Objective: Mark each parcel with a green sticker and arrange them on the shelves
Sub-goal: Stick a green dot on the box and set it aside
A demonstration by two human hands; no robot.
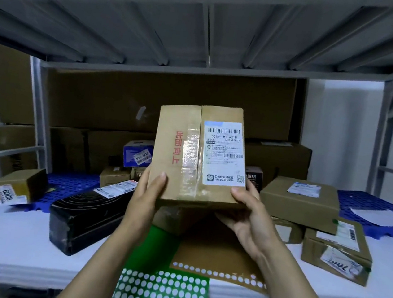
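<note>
I hold a brown cardboard parcel (190, 148) upright in front of me, above the white shelf board (5, 244). It has a white shipping label on its right half, red print and clear tape down the middle. My left hand (148, 190) grips its lower left corner, thumb on the front. My right hand (244, 211) grips its lower right corner from below. Under my arms lies a green sticker sheet (160, 290) with several round holes where stickers were peeled. No green sticker shows on the face of the held parcel.
A long black box (83, 214) lies at left, a small brown box (20, 186) beyond it. Brown parcels (300, 201) (336, 250) sit at right, one with green at its corners. Blue pallets (376, 208), a blue box (138, 154) and large cartons fill the back.
</note>
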